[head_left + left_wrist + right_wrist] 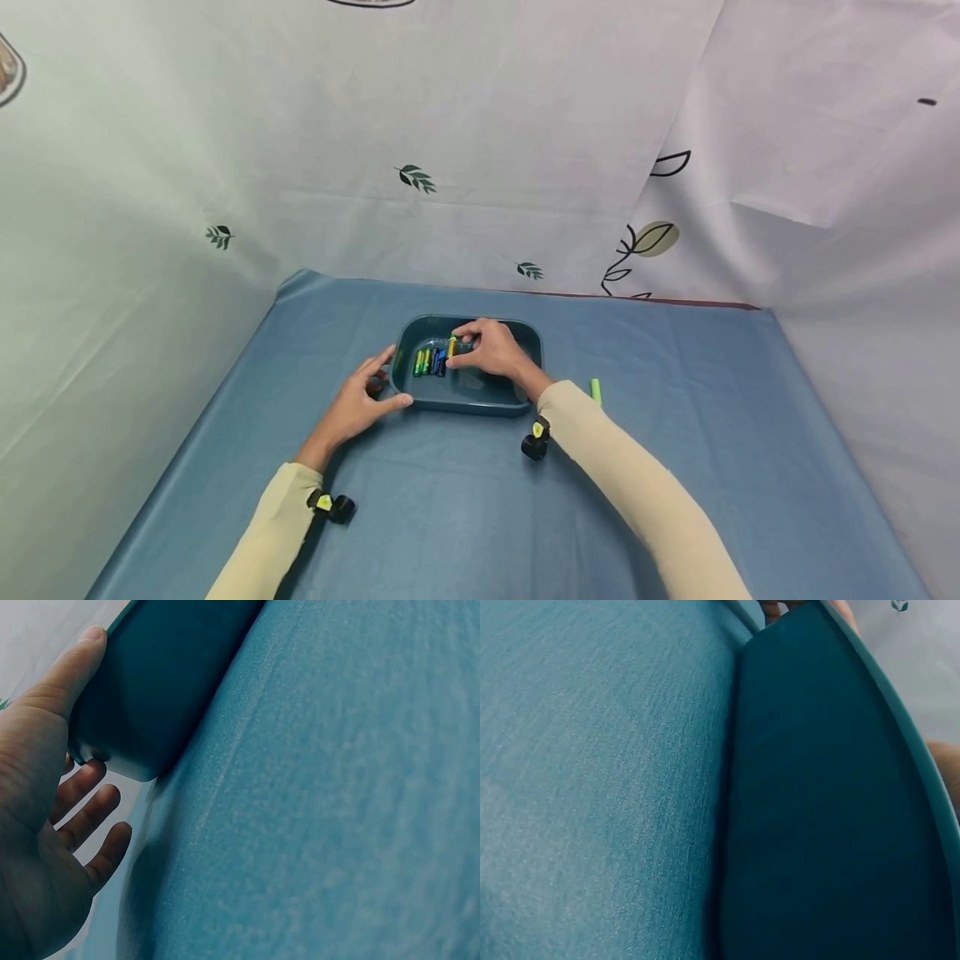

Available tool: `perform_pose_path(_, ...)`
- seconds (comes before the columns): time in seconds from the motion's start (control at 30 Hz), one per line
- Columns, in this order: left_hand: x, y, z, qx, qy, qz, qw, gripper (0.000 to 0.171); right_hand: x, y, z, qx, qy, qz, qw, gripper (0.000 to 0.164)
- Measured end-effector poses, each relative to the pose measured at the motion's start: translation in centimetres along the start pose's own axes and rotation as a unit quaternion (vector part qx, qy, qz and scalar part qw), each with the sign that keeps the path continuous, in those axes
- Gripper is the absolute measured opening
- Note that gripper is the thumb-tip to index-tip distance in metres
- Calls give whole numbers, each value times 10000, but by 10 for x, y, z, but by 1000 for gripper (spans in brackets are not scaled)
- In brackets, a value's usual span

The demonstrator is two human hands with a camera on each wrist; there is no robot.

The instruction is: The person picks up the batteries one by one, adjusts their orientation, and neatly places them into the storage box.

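A dark teal tray [465,407] lies on the blue cloth, its side wall large in the left wrist view. In it, a row of green batteries [422,362] and dark blue batteries [438,362] lies toward the left end. My right hand [491,348] reaches over the tray and pinches a yellow-green battery [452,346] between thumb and fingers, at the row's right end. My left hand [365,393] rests against the tray's left end, thumb along the near corner and fingers loosely spread beside it. In the right wrist view the tray wall hides most of the right hand.
A light green stick-shaped piece [596,391] lies on the cloth right of the tray, beside the right sleeve. Blue cloth [450,500] covers the table. White patterned sheets [480,167] hang behind and at both sides.
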State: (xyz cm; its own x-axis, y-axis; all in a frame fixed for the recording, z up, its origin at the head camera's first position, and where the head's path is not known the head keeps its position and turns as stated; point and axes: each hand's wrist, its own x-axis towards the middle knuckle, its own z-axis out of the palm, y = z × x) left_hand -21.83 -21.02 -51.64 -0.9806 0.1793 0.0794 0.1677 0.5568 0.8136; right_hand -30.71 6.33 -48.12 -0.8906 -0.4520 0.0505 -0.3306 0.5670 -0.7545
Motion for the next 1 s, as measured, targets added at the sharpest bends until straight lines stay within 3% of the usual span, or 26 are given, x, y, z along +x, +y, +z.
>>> perform_pose_path(1.0, 0, 0, 0, 14, -4, 54, 10000, 96, 6, -2, 13, 35, -244, 496, 9985, 50)
